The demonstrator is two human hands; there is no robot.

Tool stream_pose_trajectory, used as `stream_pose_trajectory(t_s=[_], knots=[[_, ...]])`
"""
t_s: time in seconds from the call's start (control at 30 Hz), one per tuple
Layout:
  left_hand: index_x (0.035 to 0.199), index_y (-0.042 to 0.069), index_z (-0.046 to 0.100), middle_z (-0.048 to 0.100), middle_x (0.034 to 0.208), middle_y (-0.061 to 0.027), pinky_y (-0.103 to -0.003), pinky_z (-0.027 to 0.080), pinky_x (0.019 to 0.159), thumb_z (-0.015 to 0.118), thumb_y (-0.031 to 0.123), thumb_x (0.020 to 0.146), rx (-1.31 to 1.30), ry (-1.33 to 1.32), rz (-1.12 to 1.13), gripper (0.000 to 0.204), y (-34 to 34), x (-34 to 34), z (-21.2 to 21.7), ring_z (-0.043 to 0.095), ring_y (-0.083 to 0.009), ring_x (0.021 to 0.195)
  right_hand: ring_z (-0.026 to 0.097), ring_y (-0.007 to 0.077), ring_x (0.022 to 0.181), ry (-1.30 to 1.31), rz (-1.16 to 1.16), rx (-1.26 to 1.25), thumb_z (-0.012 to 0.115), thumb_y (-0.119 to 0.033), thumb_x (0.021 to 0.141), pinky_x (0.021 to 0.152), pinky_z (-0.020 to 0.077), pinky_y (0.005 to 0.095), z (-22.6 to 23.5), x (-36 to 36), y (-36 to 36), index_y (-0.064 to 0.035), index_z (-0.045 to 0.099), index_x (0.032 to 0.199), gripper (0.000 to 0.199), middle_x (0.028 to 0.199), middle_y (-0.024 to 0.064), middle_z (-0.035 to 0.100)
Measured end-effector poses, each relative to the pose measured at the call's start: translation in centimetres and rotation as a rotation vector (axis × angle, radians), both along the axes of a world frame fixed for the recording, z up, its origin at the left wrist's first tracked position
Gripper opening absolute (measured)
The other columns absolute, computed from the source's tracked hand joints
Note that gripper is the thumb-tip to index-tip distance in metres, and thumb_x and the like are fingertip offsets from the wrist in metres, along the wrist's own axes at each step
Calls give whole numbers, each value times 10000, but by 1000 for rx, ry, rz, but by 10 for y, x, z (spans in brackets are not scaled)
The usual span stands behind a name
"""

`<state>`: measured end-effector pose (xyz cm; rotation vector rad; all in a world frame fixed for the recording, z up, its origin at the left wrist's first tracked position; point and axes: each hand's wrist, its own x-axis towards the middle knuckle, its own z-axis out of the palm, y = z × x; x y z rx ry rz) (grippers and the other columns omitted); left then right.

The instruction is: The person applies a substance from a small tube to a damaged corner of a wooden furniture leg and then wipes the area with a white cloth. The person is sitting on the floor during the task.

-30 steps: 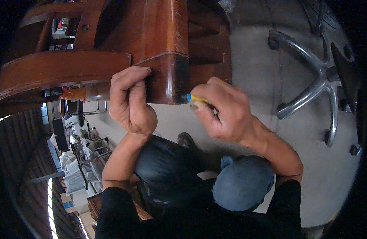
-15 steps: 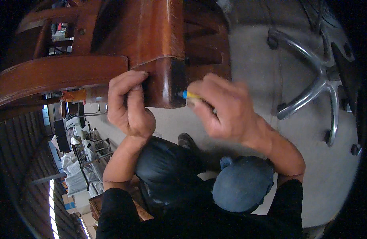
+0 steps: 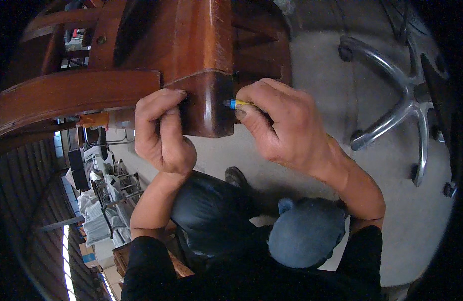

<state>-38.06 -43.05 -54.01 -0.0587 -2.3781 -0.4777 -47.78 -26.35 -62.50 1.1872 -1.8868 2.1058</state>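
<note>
A short stick (image 3: pixel 233 104) with a dark tip, a blue band and a yellow body, like a crayon or marker, is pinched between the thumb and fingers of my right hand (image 3: pixel 286 123). Its tip meets the darker edge near the rounded end of a glossy brown wooden furniture piece (image 3: pixel 199 105). On the other side of that end is my left hand (image 3: pixel 163 130), fingers curled, one fingertip against the wood. Whether the left hand holds anything is hidden. Light scratches mark the wood's edge above the dark end.
A curved wooden rail (image 3: pixel 81 95) extends to the left. On the right stands a chrome swivel-chair base (image 3: pixel 404 95) with castors on the grey floor (image 3: pixel 321 85). My knees are below the wood. Wrapped goods and metal frames (image 3: pixel 108 200) are at the lower left.
My right hand has shifted slightly upward along the wooden edge with the stick, and its motion blur is gone. My left hand stays almost in place.
</note>
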Motion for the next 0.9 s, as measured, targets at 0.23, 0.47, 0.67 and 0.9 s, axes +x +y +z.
stream_pose_trajectory(t_s=[0.23,0.47,0.67,0.9], knots=[[981,-32,634,676,1003,-157,-352,484,928,499,7,918,-11,-20,10,154,3,0,1,618,-240,969,648,316,707,8,46,14,678,-35,839,610,509,381,1,4,7,-17,648,938,105,814,157,634],[985,-29,637,676,1006,-155,-355,487,926,502,10,923,-27,-20,10,154,1,0,0,620,-242,973,638,358,694,17,11,-13,688,-166,846,579,521,458,-2,5,2,-78,601,876,127,773,129,607],[990,-30,638,680,1011,-158,-356,490,921,500,8,921,-26,-13,-2,159,-1,0,0,621,-244,968,636,357,689,42,38,24,690,-165,841,572,519,462,3,5,8,-72,584,858,142,762,124,599],[990,-33,635,681,1011,-158,-357,490,923,497,8,923,-27,-22,5,159,-1,3,-1,618,-242,976,657,327,720,94,79,86,676,-47,827,603,515,391,-1,-3,8,-22,647,953,132,833,150,645]])
